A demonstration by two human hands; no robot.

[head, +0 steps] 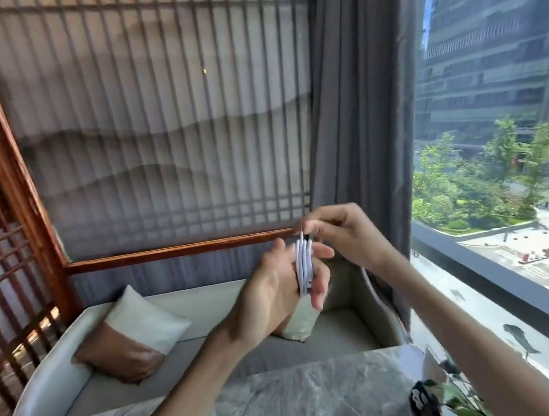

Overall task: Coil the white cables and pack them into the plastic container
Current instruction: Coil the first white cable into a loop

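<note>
Above the near table (281, 394), the cable (304, 266) is being looped round the half-curled fingers of the left hand (281, 286) and pinched by the right hand (344, 235), whose pull is best being kept even.

cable (304, 264): smooth white plastic | table (297, 393): polished grey marble | screen frame (171, 250): glossy wood

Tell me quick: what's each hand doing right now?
Left hand: holding the coiled loops of thin white cable.
Right hand: pinching the same cable's loose strand.
</note>
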